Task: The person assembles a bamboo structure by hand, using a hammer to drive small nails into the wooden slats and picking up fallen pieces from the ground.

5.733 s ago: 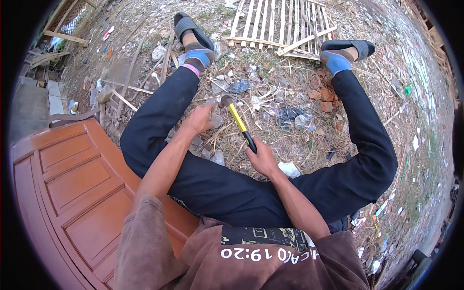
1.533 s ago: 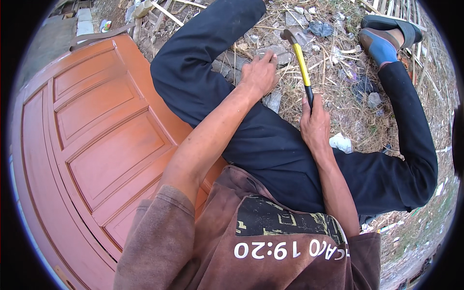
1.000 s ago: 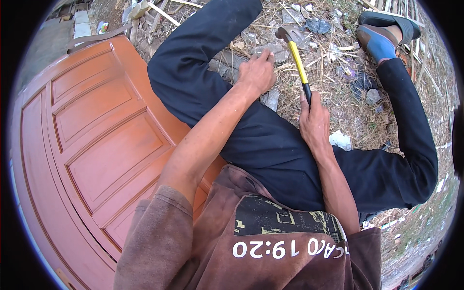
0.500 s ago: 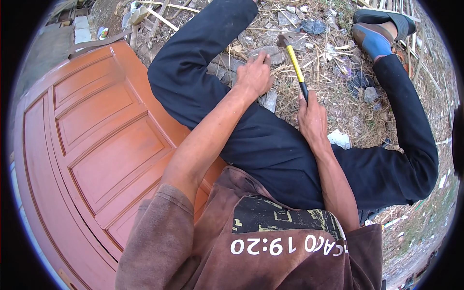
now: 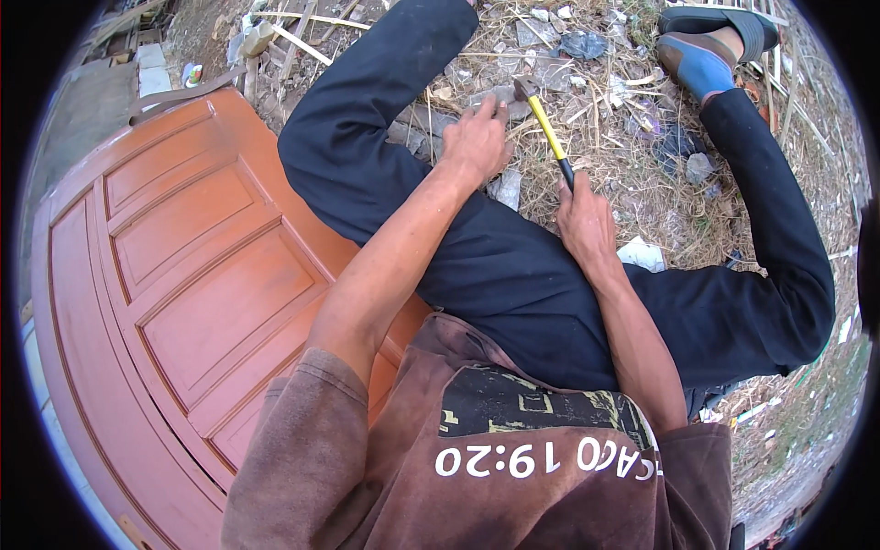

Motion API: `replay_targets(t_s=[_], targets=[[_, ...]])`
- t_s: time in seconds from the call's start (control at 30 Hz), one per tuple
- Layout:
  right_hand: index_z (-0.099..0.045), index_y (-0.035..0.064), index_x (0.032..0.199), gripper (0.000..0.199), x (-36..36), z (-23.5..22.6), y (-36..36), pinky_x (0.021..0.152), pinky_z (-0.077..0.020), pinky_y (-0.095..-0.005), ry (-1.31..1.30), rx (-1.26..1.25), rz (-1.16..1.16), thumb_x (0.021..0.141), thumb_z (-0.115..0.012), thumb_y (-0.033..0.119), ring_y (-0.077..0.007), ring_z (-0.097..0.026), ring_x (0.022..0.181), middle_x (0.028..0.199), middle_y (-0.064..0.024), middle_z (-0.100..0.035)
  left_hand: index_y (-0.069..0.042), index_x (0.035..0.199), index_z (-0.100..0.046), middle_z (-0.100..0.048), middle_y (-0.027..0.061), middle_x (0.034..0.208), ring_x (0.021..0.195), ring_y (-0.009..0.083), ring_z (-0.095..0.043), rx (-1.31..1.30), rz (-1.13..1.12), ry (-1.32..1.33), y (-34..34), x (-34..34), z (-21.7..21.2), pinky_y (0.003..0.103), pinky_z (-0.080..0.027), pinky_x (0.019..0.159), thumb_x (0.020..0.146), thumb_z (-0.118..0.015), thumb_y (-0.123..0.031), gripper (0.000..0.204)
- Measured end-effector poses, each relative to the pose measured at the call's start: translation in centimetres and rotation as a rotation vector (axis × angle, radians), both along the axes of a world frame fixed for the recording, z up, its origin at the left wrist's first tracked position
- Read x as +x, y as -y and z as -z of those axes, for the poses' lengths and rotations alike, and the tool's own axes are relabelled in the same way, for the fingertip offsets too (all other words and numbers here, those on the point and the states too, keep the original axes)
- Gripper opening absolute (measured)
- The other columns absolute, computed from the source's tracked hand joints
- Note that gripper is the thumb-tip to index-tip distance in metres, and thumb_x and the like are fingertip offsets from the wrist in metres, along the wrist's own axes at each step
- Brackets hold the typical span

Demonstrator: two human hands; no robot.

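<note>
right hand (image 5: 585, 220): fist wrapped round the black grip end of a yellow-handled hammer with a grey metal head (image 5: 548, 131); shaft runs up and left from the fist.
hammer head: down at ground level, touching or just above a flat grey stone chunk (image 5: 500, 94), just beside the left fingertips. Actual contact: cannot tell.
left hand (image 5: 475, 145): palm down, fingers curled, tips pressing on that same stone chunk; thumb side faces the hammer.
ground (image 5: 632, 174): dry straw, wood splinters, grey rubble and scraps; this carries the stone, between the person's spread legs.
legs: dark navy trousers (image 5: 513, 275), left leg bent up toward the top edge, right leg bent out toward the right edge.
right foot: blue sock in a black open sandal (image 5: 710, 41), top right, well apart from the hammer.
other rubble: small pale stone piece (image 5: 507, 188) just below the left hand; white scrap (image 5: 642, 254) near the right wrist.
left side: reddish-brown panelled wooden door (image 5: 174, 275) lying flat, its edge touching the left thigh.
torso: brown short-sleeved shirt (image 5: 477, 458), bottom centre.
</note>
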State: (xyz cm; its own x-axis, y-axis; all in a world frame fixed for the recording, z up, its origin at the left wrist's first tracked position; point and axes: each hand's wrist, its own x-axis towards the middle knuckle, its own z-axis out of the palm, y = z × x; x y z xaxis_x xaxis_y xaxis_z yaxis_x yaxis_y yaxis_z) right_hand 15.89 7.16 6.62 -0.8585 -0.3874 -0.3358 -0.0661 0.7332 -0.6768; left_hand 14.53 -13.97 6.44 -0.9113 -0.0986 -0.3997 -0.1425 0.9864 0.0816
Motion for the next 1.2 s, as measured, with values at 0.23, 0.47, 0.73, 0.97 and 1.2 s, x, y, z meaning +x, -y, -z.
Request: replay_targets(t_s=[0.23,0.47,0.73,0.97,1.2], targets=[[-0.047,0.002,0.101,0.02,-0.3,-2.7,0.3,0.054,-0.0442,-0.0586,-0.019,-0.136,0.087,0.104,-0.051,0.021,-0.0509,-0.061,0.06,0.061,-0.0273,-0.059,-0.008,0.143,-0.05,-0.042,0.0137,0.149,0.124,0.0363,-0.057,0.002,-0.015,0.036,0.1,-0.1,-0.2,0.052,-0.055,0.093,0.09,-0.068,-0.032,0.061],[-0.047,0.0024,0.102,0.02,-0.2,-1.2,-0.9,0.056,-0.0447,-0.0587,0.081,-0.025,0.076,0.103,-0.052,0.022,-0.0517,-0.062,0.062,0.064,-0.0284,-0.06,-0.008,0.141,-0.053,-0.045,0.0141,0.146,0.118,0.0365,-0.062,0.007,-0.011,-0.016,0.0,0.0,-0.3,0.051,-0.055,0.091,0.09,-0.067,-0.034,0.058],[-0.047,0.0024,0.103,0.021,0.2,-2.6,-0.1,0.057,-0.0457,-0.0592,0.014,-0.084,0.045,0.103,-0.052,0.022,-0.0516,-0.062,0.064,0.065,-0.028,-0.06,-0.009,0.138,-0.057,-0.049,0.0134,0.143,0.115,0.0356,-0.064,0.013,-0.009,-0.056,0.5,0.0,0.2,0.05,-0.055,0.091,0.09,-0.067,-0.033,0.056],[-0.047,0.0024,0.102,0.02,0.0,-2.7,-0.1,0.057,-0.0455,-0.0594,0.088,-0.058,0.033,0.103,-0.052,0.022,-0.052,-0.062,0.067,0.071,-0.0291,-0.061,-0.008,0.137,-0.058,-0.05,0.012,0.141,0.114,0.0356,-0.064,0.022,-0.002,-0.075,0.5,-0.1,0.3,0.05,-0.055,0.091,0.09,-0.067,-0.033,0.054],[-0.047,0.0029,0.102,0.021,0.0,-3.0,0.1,0.057,-0.0453,-0.0595,0.058,-0.071,0.029,0.104,-0.051,0.024,-0.0523,-0.061,0.065,0.066,-0.0288,-0.06,-0.007,0.137,-0.059,-0.05,0.0119,0.141,0.112,0.036,-0.065,0.017,0.001,-0.106,0.4,0.2,0.5,0.05,-0.055,0.09,0.089,-0.068,-0.033,0.054]])
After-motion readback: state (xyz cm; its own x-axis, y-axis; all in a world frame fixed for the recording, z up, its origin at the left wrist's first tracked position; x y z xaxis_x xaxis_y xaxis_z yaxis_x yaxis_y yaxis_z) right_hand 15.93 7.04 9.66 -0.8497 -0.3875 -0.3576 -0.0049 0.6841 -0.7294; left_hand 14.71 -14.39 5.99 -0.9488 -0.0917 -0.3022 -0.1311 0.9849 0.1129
